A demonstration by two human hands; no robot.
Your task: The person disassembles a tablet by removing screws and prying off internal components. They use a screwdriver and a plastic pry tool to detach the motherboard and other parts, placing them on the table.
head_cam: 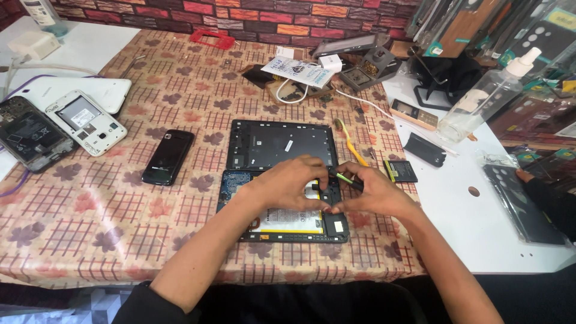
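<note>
Black opened tablet (282,225) lies at lower centre of the frame on the leaf-patterned tablecloth (90,204), battery and blue board exposed. Its detached black back frame (270,146) lies just above it, touching or nearly so.

Left hand (291,186) rests on the tablet's upper middle, fingers curled down narrow onto the internals; can't tell if it pinches anything. Right hand (375,191) is closed around a thin dark tool with a yellow-green tip (346,179), tip pointing left at the tablet's upper right corner, close to the left fingertips.

Yellow pry tool (351,146) lies just right of the back frame. Small black battery (400,171) sits right of the hands. Black phone (168,157) left of the frame; white opened phone (87,122) further upper left. Clear spray bottle (486,99) at upper right.
</note>
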